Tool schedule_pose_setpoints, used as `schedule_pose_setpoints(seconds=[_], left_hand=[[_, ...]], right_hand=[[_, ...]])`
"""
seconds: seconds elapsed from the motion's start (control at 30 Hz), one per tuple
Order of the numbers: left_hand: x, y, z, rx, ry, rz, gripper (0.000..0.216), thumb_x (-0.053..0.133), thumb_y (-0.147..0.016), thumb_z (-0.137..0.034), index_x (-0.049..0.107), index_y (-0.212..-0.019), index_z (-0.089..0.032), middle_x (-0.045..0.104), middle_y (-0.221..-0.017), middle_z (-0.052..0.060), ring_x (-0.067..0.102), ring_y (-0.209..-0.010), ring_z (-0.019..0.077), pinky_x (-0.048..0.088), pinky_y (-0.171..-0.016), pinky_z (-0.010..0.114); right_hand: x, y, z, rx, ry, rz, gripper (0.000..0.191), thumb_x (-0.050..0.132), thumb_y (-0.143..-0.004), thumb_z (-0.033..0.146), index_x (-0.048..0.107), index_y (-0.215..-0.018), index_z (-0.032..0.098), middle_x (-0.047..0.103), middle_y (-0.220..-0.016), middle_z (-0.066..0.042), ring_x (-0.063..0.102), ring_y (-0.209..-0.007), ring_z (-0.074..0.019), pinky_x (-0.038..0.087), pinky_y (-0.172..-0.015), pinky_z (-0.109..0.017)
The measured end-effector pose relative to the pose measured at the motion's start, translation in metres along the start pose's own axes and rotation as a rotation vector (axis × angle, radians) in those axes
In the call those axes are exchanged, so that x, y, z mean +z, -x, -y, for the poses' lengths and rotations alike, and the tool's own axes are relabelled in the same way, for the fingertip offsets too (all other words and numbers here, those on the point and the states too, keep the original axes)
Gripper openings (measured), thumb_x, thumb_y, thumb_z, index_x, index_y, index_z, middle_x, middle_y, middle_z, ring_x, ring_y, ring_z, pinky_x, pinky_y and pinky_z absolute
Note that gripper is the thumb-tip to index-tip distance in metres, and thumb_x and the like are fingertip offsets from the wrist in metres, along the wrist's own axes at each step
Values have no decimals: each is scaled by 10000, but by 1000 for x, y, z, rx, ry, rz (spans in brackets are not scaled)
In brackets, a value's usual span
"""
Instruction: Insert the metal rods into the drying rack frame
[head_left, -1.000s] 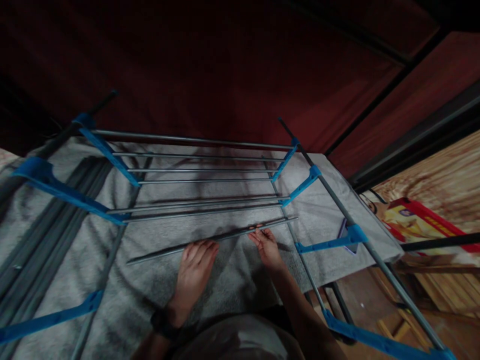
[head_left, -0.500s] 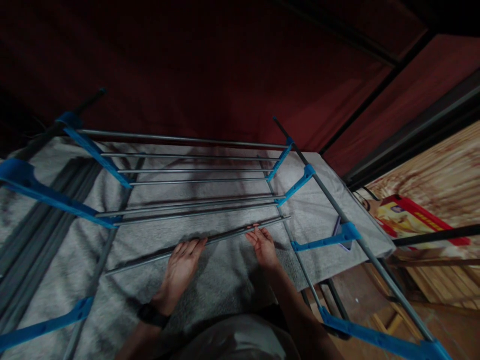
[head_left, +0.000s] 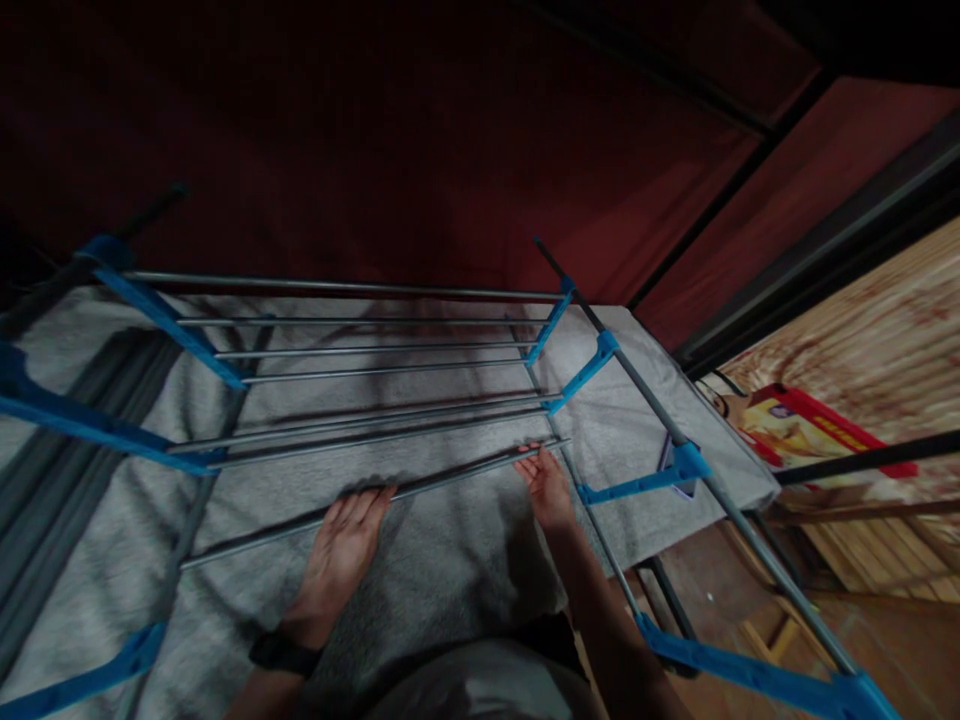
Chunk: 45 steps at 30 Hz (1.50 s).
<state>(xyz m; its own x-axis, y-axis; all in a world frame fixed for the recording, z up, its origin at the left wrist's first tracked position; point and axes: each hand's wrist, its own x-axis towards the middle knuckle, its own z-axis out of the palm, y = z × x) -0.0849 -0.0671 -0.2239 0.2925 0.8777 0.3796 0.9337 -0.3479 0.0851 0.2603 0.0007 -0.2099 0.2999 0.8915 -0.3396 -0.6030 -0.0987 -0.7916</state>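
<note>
A loose grey metal rod [head_left: 442, 476] runs slantwise above a grey towel-like cloth [head_left: 457, 545]. My left hand [head_left: 341, 550] reaches up to the rod's middle with fingers stretched out and touching it from below. Nearer the rod's right end, my right hand [head_left: 549, 486] has its fingertips pinched on the rod. All around stands a drying rack [head_left: 360, 350] of grey rods and blue plastic brackets. One blue bracket [head_left: 637, 482] lies just right of my right hand.
Dark red walls rise behind the rack. Grey rack legs [head_left: 720, 500] slope down to the right over a brown floor. A red and yellow printed package [head_left: 802, 430] lies at the right. More grey bars [head_left: 67, 450] lie at the left on the cloth.
The loose rod has shifted left and lower at its left end. My left hand moved left along it, and my right hand slid toward its right end. The camera turned slightly right.
</note>
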Motion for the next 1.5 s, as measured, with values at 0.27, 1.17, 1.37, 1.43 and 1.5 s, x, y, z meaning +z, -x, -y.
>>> schedule_pose_setpoints(seconds=[0.27, 1.17, 1.37, 1.43, 1.5], left_hand=[[0, 0, 4, 72, -38, -60, 475, 386, -1033, -99, 687, -1383, -211, 797, -1121, 71, 732, -1041, 232, 503, -1039, 394], [2, 4, 5, 46, 18, -38, 425, 405, -1049, -169, 728, -1324, -192, 799, -1180, 108, 733, -1088, 276, 529, -1041, 429], [4, 3, 5, 39, 14, -61, 416, 396, -1072, -220, 729, -1320, -198, 804, -1148, 99, 736, -1075, 273, 522, -1036, 419], [4, 3, 5, 45, 15, -73, 408, 404, -1073, -222, 732, -1314, -194, 804, -1140, 99, 737, -1067, 267, 522, -1034, 413], [3, 3, 4, 40, 23, -77, 398, 413, -1075, -228, 735, -1307, -193, 803, -1139, 103, 737, -1063, 263, 522, -1036, 410]], right_hand=[[-7, -8, -3, -52, -19, -38, 254, 798, -864, 483, 721, -966, 263, 815, -936, -23, 769, -905, -200, 612, -941, -389], [0, 1, -5, -89, 25, -15, 222, 843, -728, 316, 696, -891, 280, 799, -955, -12, 769, -934, -195, 646, -859, -369], [1, 0, -5, -88, 16, -14, 268, 890, -685, 342, 683, -839, 272, 796, -932, 3, 771, -919, -178, 646, -844, -328], [1, 0, -4, -81, 13, -16, 270, 896, -680, 336, 697, -845, 262, 800, -935, -11, 772, -914, -183, 648, -825, -323], [2, 0, -4, -76, 8, -17, 255, 895, -690, 322, 708, -855, 265, 802, -932, -15, 772, -915, -184, 649, -820, -321]])
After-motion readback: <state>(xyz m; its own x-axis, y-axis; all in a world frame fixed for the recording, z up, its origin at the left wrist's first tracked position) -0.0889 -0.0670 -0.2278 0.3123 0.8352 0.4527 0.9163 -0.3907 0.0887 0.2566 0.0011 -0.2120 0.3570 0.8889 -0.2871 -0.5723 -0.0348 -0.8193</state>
